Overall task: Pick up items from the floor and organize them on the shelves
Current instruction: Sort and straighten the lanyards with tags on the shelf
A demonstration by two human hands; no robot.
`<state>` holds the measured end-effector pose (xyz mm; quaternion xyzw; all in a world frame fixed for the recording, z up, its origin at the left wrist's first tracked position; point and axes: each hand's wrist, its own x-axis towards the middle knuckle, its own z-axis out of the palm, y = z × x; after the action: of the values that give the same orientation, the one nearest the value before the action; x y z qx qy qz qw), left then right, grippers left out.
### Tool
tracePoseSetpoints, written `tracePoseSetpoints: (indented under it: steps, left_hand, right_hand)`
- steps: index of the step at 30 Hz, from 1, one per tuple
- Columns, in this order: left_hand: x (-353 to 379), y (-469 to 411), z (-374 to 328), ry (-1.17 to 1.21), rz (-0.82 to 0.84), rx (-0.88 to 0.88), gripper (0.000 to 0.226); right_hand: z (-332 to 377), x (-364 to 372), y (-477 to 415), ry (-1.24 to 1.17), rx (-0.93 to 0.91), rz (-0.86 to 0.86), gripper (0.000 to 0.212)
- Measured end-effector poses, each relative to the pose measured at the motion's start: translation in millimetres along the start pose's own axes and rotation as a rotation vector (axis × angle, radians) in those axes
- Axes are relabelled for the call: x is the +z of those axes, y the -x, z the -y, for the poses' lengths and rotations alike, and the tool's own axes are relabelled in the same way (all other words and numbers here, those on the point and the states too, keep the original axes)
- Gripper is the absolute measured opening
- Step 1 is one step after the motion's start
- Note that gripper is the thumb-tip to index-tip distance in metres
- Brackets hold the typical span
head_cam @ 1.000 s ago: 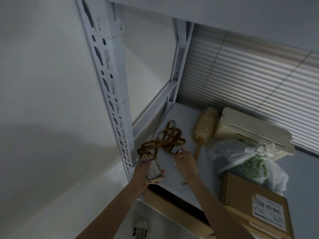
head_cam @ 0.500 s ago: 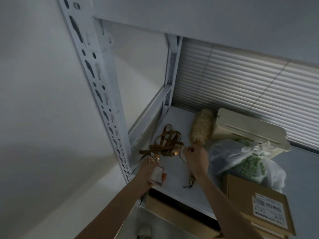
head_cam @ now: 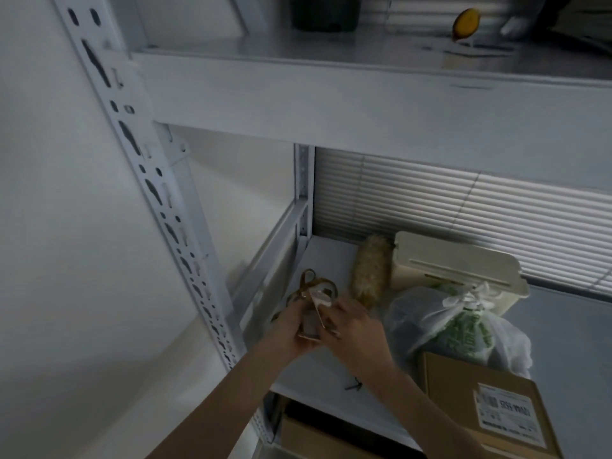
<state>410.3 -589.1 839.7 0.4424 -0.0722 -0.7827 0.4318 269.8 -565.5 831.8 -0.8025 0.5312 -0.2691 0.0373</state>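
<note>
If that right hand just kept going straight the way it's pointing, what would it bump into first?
Probably the small tagged item that the left hand is holding: the right hand already reaches it. Beyond lie the brown strap and the shelf's left rail, though depth is unclear.

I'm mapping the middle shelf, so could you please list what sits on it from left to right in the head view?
Brown strap → fluffy duster → cream plastic box; the tied plastic bag overlaps, so I omit it.

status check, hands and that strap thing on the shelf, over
Left hand and right hand both closed on small tagged item over shelf. Brown strap bunched behind it. Duster and tied bag close on the right.
</note>
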Motion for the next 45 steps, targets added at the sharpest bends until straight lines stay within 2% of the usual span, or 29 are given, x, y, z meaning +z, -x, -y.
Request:
tracePoseSetpoints:
  steps: [1,2,4,5,7,9,14,17,19,21,23,26,27,29,30,32,34,36,38,41,42,45]
  left_hand:
    - [-1.2,-0.2,0.4,0.004,-0.021,0.001,0.023]
    - [-2.7,0.0,0.0,0.001,-0.048,0.002,0.017]
    - [-5.5,2.2,0.5,-0.051,-0.103,0.002,0.009]
    - [-5.4,4.8,1.4,-0.074,-0.117,-0.006,0.006]
    - [-4.8,8.9,3.8,-0.082,-0.119,-0.03,0.005]
    - [-4.9,12.2,5.1,-0.087,-0.105,-0.039,0.008]
    - [-7.5,10.2,5.5,-0.053,-0.08,-0.033,0.009]
    - [-0.3,9.2,3.7,0.015,0.012,-0.059,0.018]
    - [4.0,10.6,2.4,0.065,0.073,-0.07,0.029]
    - [3.2,11.9,1.0,0.096,0.106,-0.066,0.04]
    - [-0.4,12.9,-0.7,0.051,0.109,-0.048,0.041]
    - [-9.5,13.7,-5.0,-0.113,0.028,-0.018,0.015]
    - [-12.0,16.3,-7.9,-0.171,0.012,-0.013,0.01]
    - [-15.6,22.4,-19.1,-0.266,-0.007,-0.004,0.009]
    - [-17.4,25.2,-26.9,-0.329,0.002,-0.009,0.012]
    - [-14.8,35.8,-41.3,-0.534,0.023,-0.009,0.011]
    - [-9.0,50.5,-53.9,-0.684,0.079,-0.015,0.008]
    - [-1.7,64.6,-63.4,-0.761,0.134,-0.025,0.01]
    - [0.5,74.9,-69.7,-0.767,0.161,-0.01,0.02]
    - [-7.2,85.7,-74.6,-0.687,0.193,0.061,0.041]
    - [-12.0,88.5,-74.4,-0.661,0.19,0.087,0.046]
    - [-23.6,94.9,-68.0,-0.591,0.153,0.166,0.042]
  right_hand:
    - [-0.9,-3.8,0.0,-0.024,0.032,-0.035,0.024]
    - [-3.3,-10.5,-3.3,-0.067,0.144,-0.08,0.02]
    - [-16.1,-25.4,-19.4,-0.184,0.482,-0.076,0.025]
    - [-27.9,-29.1,-29.2,-0.221,0.595,-0.045,0.029]
    - [-46.1,-36.6,-46.8,-0.331,0.687,0.003,0.039]
    - [-57.7,-43.7,-60.8,-0.397,0.657,-0.017,0.038]
    - [-64.3,-62.1,-87.7,-0.106,0.518,-0.011,0.027]
    - [-40.4,-57.3,-82.0,0.064,0.255,0.008,0.038]
    - [-16.3,-44.4,-63.4,0.069,0.022,0.021,0.033]
    - [2.8,-27.7,-42.4,0.039,-0.1,0.059,0.027]
    - [13.3,-14.9,-25.8,-0.054,-0.105,0.068,0.032]
    - [15.7,-9.4,-8.5,-0.251,-0.116,0.175,0.026]
    - [11.4,-9.3,-7.1,-0.343,-0.085,0.176,0.021]
    - [-8.1,-5.4,-12.3,-0.517,0.141,0.092,0.013]
    - [-17.9,-5.5,-18.3,-0.55,0.258,0.072,0.023]
    - [-28.6,-9.2,-31.8,-0.64,0.337,0.19,0.054]
    - [-25.3,-12.7,-46.4,-0.764,0.26,0.385,0.077]
    - [-19.0,-10.1,-60.9,-0.772,0.139,0.475,0.083]
    - [-17.0,-4.7,-75.1,-0.732,0.096,0.494,0.066]
    - [-17.4,-10.7,-97.1,-0.642,0.072,0.463,0.021]
    - [-18.1,-16.0,-104.4,-0.65,0.098,0.398,0.017]
    - [-18.1,-40.4,-126.7,-0.678,0.227,0.124,0.036]
